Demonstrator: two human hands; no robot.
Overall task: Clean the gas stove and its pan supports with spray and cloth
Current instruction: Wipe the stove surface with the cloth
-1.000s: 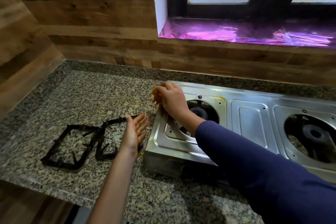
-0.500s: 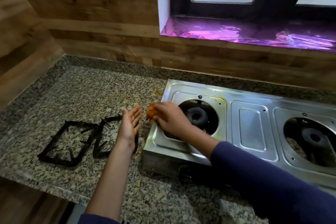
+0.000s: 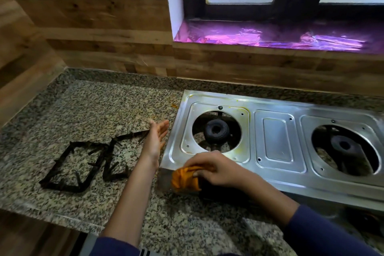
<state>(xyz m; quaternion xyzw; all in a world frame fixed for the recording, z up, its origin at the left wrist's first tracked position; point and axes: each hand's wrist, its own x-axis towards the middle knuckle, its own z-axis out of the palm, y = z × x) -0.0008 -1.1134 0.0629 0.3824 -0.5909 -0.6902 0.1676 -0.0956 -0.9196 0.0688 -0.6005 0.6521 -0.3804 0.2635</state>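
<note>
Two pan supports (image 3: 101, 156) on counter (image 3: 62, 110), left hand (image 3: 154, 141) open-fingered beside stove (image 3: 276, 137), right hand (image 3: 216, 169) gripping orange cloth (image 3: 185, 180) at stove's corner.

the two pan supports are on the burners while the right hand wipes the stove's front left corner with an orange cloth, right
No. The head view shows the pan supports lying on the granite countertop left of the gas stove, off the burners. The right hand does hold the orange cloth at its front left corner.
</note>
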